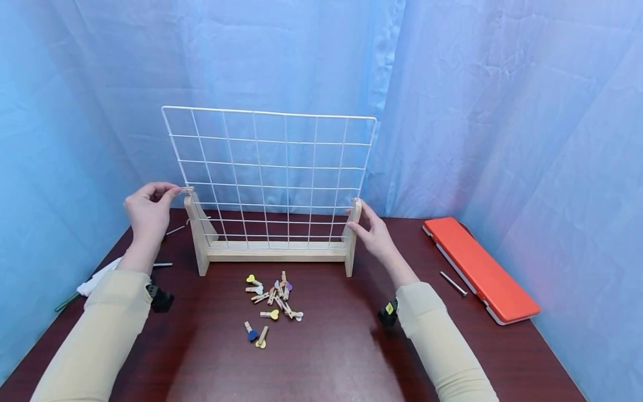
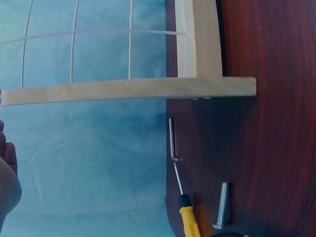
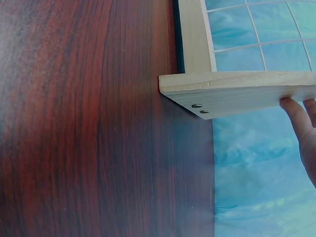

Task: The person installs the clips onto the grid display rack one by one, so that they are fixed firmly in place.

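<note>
A white wire grid (image 1: 271, 139) stands upright in a wooden stand (image 1: 276, 258) with two side pieces. At the top of the left side piece my left hand (image 1: 148, 209) pinches a small wooden clothespin (image 1: 187, 190) between thumb and fingers, beside the grid's edge. My right hand (image 1: 374, 231) grips the upper part of the right side piece (image 1: 353, 240); in the right wrist view its fingers (image 3: 296, 116) touch the outer face. Several mini clothespins (image 1: 273, 296) with coloured hearts lie on the table in front of the stand. The left wrist view shows only part of my left hand (image 2: 7, 168).
On the right of the table (image 1: 331, 357) lie an orange case (image 1: 477, 265) and a metal bolt (image 1: 454, 283). To the stand's left are a yellow-handled screwdriver (image 2: 189, 219), a hex key (image 2: 172, 140), another bolt (image 2: 222, 205) and a white cloth (image 1: 97, 278). Blue curtains (image 1: 301, 56) hang behind.
</note>
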`<control>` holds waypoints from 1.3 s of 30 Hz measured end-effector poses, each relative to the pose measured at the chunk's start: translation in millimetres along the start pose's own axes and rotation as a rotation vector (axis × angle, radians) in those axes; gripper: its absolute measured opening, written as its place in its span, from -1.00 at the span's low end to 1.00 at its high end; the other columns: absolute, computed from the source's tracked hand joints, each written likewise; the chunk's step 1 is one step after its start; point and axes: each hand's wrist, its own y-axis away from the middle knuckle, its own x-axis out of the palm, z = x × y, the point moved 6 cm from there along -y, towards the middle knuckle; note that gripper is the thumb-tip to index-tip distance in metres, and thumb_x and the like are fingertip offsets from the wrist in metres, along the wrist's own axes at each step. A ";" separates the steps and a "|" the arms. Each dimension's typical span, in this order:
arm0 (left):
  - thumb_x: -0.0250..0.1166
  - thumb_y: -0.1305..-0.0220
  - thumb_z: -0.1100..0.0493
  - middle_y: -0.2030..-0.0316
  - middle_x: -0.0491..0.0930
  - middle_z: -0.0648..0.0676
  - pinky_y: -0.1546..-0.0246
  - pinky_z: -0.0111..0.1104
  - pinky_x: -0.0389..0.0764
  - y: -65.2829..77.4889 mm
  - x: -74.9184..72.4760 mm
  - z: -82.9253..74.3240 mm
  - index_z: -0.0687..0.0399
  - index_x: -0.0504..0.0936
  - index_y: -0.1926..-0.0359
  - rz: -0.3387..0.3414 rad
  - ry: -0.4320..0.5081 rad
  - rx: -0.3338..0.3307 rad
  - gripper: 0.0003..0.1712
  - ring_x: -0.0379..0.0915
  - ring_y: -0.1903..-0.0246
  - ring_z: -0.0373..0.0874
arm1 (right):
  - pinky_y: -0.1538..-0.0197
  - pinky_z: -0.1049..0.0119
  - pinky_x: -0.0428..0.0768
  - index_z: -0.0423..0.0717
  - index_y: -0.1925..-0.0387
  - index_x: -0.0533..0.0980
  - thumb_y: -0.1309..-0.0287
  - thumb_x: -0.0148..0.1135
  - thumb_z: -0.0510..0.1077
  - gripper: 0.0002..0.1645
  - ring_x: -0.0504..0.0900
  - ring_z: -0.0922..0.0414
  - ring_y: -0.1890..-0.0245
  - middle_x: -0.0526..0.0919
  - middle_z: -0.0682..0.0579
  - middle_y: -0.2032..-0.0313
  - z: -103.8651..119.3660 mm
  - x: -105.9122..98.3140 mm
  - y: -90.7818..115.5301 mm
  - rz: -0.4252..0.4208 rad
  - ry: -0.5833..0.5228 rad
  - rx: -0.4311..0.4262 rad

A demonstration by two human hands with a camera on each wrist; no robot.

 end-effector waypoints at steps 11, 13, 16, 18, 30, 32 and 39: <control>0.38 0.05 0.16 0.44 0.61 0.05 0.49 -0.66 0.31 39.5 5.6 -29.3 0.10 0.68 0.30 0.071 -0.037 0.324 -0.78 0.34 0.52 -0.51 | 0.01 0.11 0.45 -0.13 -0.26 0.16 -0.12 0.11 -0.30 -0.34 0.43 -0.11 -0.05 0.51 -0.23 0.03 1.9 -1.2 0.7 -0.006 0.007 -0.009; 0.38 0.05 0.15 0.46 0.61 0.02 0.50 -0.65 0.32 56.0 17.5 -28.3 0.08 0.68 0.30 0.173 -0.093 0.353 -0.78 0.34 0.52 -0.52 | 0.02 0.12 0.46 -0.13 -0.26 0.16 -0.12 0.11 -0.31 -0.34 0.43 -0.13 -0.04 0.51 -0.23 0.04 2.6 -1.2 1.0 -0.009 0.012 -0.015; 0.39 0.06 0.13 0.48 0.61 -0.02 0.50 -0.53 0.41 83.0 36.5 -21.5 0.06 0.67 0.30 0.329 -0.169 0.386 -0.77 0.38 0.50 -0.43 | 0.03 0.12 0.46 -0.12 -0.26 0.17 -0.11 0.11 -0.32 -0.34 0.44 -0.11 -0.04 0.52 -0.22 0.04 3.3 -0.8 1.4 -0.009 0.007 -0.013; 0.39 0.07 0.12 0.48 0.61 -0.03 0.51 -0.44 0.46 99.0 49.3 -12.9 0.05 0.67 0.29 0.432 -0.201 0.397 -0.76 0.42 0.51 -0.33 | 0.01 0.11 0.45 -0.12 -0.26 0.17 -0.12 0.11 -0.32 -0.34 0.43 -0.08 -0.05 0.52 -0.21 0.04 2.9 0.0 1.5 -0.007 0.004 -0.008; 0.38 0.07 0.18 0.45 0.60 0.00 0.43 -0.37 0.46 137.0 104.9 38.9 0.12 0.66 0.29 0.901 -0.242 0.386 -0.76 0.43 0.45 -0.18 | 0.00 0.05 0.44 0.01 -0.28 0.15 -0.13 0.12 -0.25 -0.33 0.44 -0.02 -0.06 0.52 -0.16 0.02 0.0 -1.0 1.6 0.002 0.019 0.014; 0.37 0.04 0.15 0.42 0.61 -0.01 0.39 -0.31 0.47 139.3 109.9 41.0 0.09 0.66 0.28 0.939 -0.239 0.376 -0.76 0.44 0.42 -0.16 | 0.00 0.05 0.44 0.01 -0.28 0.15 -0.13 0.12 -0.25 -0.33 0.44 -0.02 -0.06 0.52 -0.16 0.02 -0.7 -2.0 2.1 -0.001 0.021 0.013; 0.35 0.03 0.14 0.44 0.60 -0.06 0.35 -0.33 0.44 147.7 120.8 44.1 0.05 0.66 0.38 1.033 -0.263 0.387 -0.86 0.44 0.38 -0.17 | 0.01 0.15 0.46 -0.07 -0.27 0.15 -0.12 0.11 -0.29 -0.32 0.43 -0.08 -0.05 0.52 -0.19 0.02 -0.4 -3.6 3.8 -0.008 0.017 0.009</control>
